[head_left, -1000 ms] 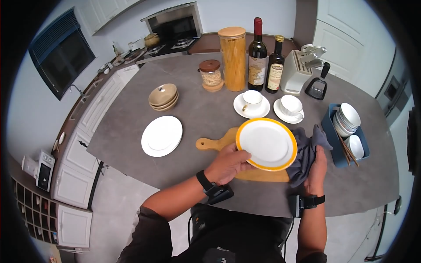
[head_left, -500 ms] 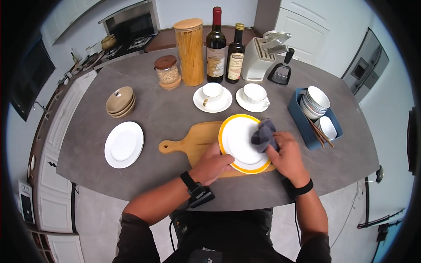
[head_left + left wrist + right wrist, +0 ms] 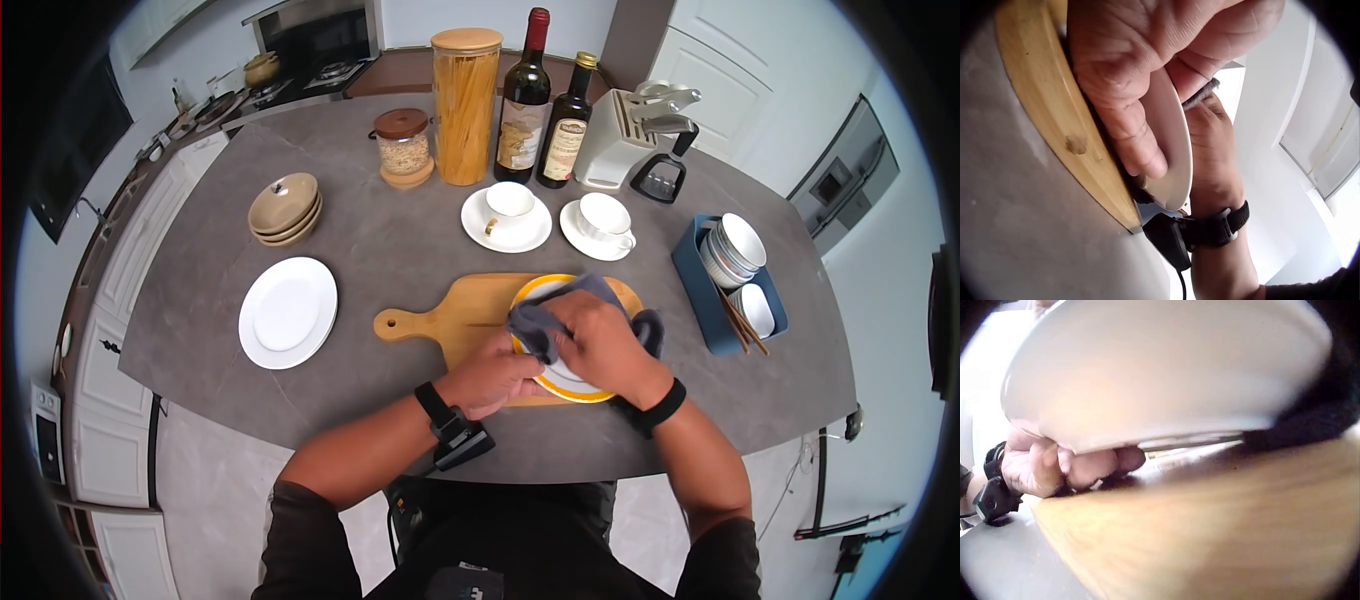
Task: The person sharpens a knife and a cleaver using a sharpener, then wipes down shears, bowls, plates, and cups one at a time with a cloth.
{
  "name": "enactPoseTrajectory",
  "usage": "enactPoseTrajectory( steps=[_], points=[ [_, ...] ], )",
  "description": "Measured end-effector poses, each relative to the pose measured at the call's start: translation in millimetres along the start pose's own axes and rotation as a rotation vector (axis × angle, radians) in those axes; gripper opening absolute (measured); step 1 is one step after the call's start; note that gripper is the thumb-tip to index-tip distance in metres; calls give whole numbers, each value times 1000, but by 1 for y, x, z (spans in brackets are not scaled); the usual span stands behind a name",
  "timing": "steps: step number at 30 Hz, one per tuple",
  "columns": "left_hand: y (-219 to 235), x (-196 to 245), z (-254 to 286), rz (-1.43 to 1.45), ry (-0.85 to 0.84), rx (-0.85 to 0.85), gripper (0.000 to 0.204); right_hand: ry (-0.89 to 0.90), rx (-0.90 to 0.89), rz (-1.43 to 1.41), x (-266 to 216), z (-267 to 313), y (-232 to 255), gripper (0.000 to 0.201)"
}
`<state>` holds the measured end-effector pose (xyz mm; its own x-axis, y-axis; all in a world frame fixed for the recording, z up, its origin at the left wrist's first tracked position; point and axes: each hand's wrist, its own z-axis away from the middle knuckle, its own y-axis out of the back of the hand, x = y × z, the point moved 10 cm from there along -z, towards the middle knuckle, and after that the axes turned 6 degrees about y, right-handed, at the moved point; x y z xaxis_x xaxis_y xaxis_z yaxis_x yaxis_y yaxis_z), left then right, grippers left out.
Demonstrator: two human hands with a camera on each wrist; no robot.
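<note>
A white plate with a yellow rim (image 3: pixel 590 396) is held over the wooden cutting board (image 3: pixel 465 300). My left hand (image 3: pixel 490 376) grips its near left edge, thumb on top; in the left wrist view its fingers (image 3: pixel 1141 147) lie under the plate (image 3: pixel 1175 137). Bunched in my right hand (image 3: pixel 606 345) is a dark grey cloth (image 3: pixel 537 328), pressed onto the plate's upper face and covering much of it. The cloth's loose end hangs past the right edge. From the right wrist view, the plate's pale underside (image 3: pixel 1166 369) shows just above the board.
A white plate (image 3: pixel 288 312) and stacked beige bowls (image 3: pixel 284 205) stand left. Two cups on saucers (image 3: pixel 507 238) sit behind the board. Right is a blue bin (image 3: pixel 705 305) with bowls and chopsticks. Jars, bottles (image 3: pixel 523 120) and a knife block (image 3: pixel 607 150) line the back.
My right hand first held the cloth beside the plate's right edge, then brought it onto the plate and moved left across it. My left hand keeps its grip while the plate lowers toward the board.
</note>
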<state>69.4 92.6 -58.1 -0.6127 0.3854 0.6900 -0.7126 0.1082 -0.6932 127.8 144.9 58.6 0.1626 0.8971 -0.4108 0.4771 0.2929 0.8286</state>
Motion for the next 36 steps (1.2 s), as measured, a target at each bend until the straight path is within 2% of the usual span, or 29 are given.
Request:
enactPoseTrajectory(
  steps=[1,2,6,8,9,11,16,21,23,27,31,33,36],
  points=[
    [2,1,1,-13,-12,1,48,23,-43,-58,-9,0,-5,24],
    [4,2,3,-25,-22,3,47,96,-13,-112,-20,2,-3,24],
    [1,5,3,-62,-36,0,49,149,9,-165,-14,7,2,24],
    [-4,7,4,-60,-29,25,53,99,25,57,8,4,9,25],
    [-7,9,5,-65,-28,22,53,98,30,59,14,5,14,25],
    [-4,14,8,-50,-37,73,57,-91,-75,180,43,9,12,25],
    [5,11,10,-28,-70,88,57,-104,-12,362,19,41,24,25],
    [9,12,9,-91,-108,158,58,-138,24,288,-12,78,27,29],
    [16,8,5,-126,-113,185,58,10,52,89,-37,77,20,34],
    [17,11,10,-184,-72,259,58,35,65,8,-41,67,12,36],
    [3,20,13,-69,-125,175,57,10,77,104,-23,58,20,33],
    [4,17,11,-40,-120,137,56,-87,54,246,0,56,23,34],
    [-2,19,14,-35,-95,122,55,-149,34,302,26,40,22,29]
  ],
)
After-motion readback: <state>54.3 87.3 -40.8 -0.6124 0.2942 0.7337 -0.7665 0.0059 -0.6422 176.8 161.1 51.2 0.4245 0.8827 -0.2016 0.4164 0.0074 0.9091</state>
